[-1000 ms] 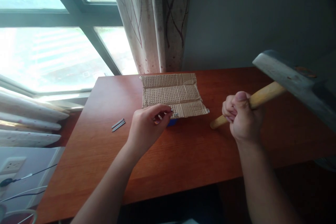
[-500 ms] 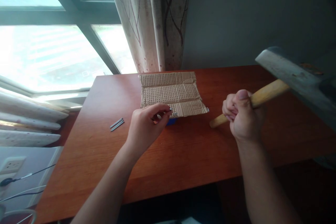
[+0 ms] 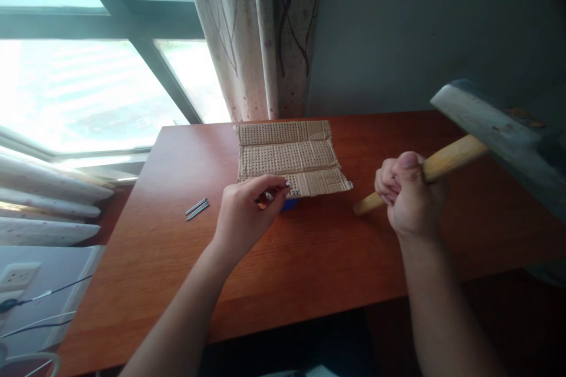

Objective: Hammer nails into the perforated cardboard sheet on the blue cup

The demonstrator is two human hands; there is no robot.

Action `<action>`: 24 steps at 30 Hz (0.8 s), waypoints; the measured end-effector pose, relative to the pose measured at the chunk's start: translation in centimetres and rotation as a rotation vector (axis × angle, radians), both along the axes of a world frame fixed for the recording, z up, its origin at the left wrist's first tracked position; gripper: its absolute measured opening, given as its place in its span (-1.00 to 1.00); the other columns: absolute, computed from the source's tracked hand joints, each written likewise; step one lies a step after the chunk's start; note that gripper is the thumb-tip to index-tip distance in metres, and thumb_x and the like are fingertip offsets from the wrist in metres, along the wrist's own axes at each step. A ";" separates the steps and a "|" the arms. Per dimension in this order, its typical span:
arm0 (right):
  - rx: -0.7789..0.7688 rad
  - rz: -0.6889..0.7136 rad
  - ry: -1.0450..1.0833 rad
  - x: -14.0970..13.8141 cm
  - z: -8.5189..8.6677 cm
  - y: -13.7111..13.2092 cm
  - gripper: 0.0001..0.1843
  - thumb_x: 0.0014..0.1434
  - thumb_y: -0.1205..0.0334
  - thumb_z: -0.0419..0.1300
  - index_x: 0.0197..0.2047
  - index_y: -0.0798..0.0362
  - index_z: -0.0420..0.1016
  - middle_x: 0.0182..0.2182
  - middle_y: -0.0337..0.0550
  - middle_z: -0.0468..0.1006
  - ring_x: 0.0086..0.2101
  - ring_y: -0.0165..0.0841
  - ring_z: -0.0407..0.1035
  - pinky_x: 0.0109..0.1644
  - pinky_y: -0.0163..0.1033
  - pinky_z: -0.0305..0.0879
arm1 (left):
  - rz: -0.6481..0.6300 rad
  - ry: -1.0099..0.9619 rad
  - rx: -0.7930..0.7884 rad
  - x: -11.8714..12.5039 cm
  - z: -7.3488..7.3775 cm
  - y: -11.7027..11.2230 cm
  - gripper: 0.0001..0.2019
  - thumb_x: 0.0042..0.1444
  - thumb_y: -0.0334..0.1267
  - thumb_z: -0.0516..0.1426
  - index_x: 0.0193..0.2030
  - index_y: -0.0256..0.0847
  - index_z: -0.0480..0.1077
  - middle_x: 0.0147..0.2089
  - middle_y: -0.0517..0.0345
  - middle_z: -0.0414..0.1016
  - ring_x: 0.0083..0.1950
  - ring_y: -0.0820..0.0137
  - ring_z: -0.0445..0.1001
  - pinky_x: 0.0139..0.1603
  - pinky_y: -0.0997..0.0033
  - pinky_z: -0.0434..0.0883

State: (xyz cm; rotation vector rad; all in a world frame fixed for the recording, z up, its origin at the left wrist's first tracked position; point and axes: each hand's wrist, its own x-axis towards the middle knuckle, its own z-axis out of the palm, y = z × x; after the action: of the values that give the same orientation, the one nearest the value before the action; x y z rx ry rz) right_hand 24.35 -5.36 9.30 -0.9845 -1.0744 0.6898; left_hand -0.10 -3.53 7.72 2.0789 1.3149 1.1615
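My left hand (image 3: 247, 206) is closed in a pinch at the near edge of a piece of cardboard (image 3: 287, 156) covered in rows of small holes. A small shiny nail head (image 3: 287, 184) shows at the fingertips; the rest of that nail is hidden. My right hand (image 3: 409, 194) is wrapped round the wooden handle of a hammer (image 3: 455, 158), held raised over the right side of the table. The hammer's large grey metal head points up and to the right. Several loose nails (image 3: 197, 209) lie together on the table, left of my left hand.
The brown wooden table (image 3: 287, 271) reaches to a window (image 3: 88, 88) at the left and a dark wall behind. Part of a blue object (image 3: 289, 204) shows under the cardboard. A curtain (image 3: 252, 41) hangs behind the table; a wall socket (image 3: 18, 277) with cables is at lower left.
Almost nothing differs. Both hands, the hammer and the cardboard keep their places; the view has shifted very slightly.
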 end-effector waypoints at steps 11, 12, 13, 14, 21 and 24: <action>0.015 -0.011 -0.018 -0.1 0.0 0.0 -0.42 0.26 -0.06 0.23 -0.61 0.00 0.06 -0.71 -0.42 0.01 -0.72 -0.56 -0.09 -0.69 -0.34 -0.22 | 0.008 0.009 0.026 0.2 0.2 -0.1 -0.95 0.13 -0.30 0.23 -0.29 -0.21 0.53 -0.46 0.23 0.57 -0.51 0.54 0.47 -0.46 0.62 0.44; 0.013 -0.012 -0.021 -0.2 0.0 0.0 -0.42 0.26 -0.06 0.23 -0.61 0.00 0.05 -0.71 -0.42 0.01 -0.72 -0.56 -0.09 -0.69 -0.34 -0.22 | 0.009 0.015 0.034 0.2 0.2 -0.2 -0.95 0.13 -0.31 0.23 -0.29 -0.21 0.53 -0.45 0.23 0.57 -0.51 0.54 0.47 -0.46 0.62 0.44; 0.009 -0.011 -0.022 -0.2 0.0 0.0 -0.41 0.26 -0.07 0.23 -0.62 0.00 0.05 -0.71 -0.42 0.01 -0.72 -0.56 -0.09 -0.69 -0.34 -0.21 | 0.008 0.019 0.043 0.3 0.2 -0.2 -0.96 0.14 -0.32 0.23 -0.29 -0.21 0.53 -0.44 0.23 0.58 -0.50 0.54 0.47 -0.46 0.62 0.44; 0.004 -0.010 -0.026 -0.2 0.0 0.1 -0.40 0.26 -0.08 0.22 -0.62 0.00 0.04 -0.71 -0.41 0.01 -0.72 -0.56 -0.08 -0.69 -0.34 -0.21 | 0.005 0.023 0.051 0.3 0.2 -0.3 -0.95 0.14 -0.33 0.22 -0.29 -0.20 0.53 -0.43 0.23 0.58 -0.49 0.54 0.48 -0.45 0.63 0.44; -0.132 0.068 -0.128 0.1 0.5 0.1 -0.40 0.26 -0.16 0.19 -0.62 0.00 0.08 -0.70 -0.39 0.06 -0.71 -0.55 -0.04 -0.69 -0.34 -0.17 | 0.002 0.021 0.063 0.4 -0.3 -0.1 -0.95 0.15 -0.32 0.22 -0.29 -0.19 0.54 -0.39 0.22 0.61 -0.48 0.53 0.50 -0.43 0.61 0.45; -0.241 0.152 -0.228 0.6 1.2 -0.9 -0.51 0.21 -0.08 0.28 -0.56 0.02 0.22 -0.67 -0.38 0.15 -0.67 -0.54 0.03 -0.67 -0.35 -0.12 | 0.000 0.011 0.055 0.3 -0.4 0.0 -0.94 0.15 -0.32 0.22 -0.29 -0.19 0.54 -0.39 0.21 0.61 -0.47 0.52 0.51 -0.43 0.59 0.45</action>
State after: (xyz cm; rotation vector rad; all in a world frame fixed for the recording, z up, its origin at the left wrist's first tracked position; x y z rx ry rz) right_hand 24.90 -6.27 10.54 -1.2188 -1.2961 0.8610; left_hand 0.22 -3.56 7.36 2.1274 1.3024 1.2008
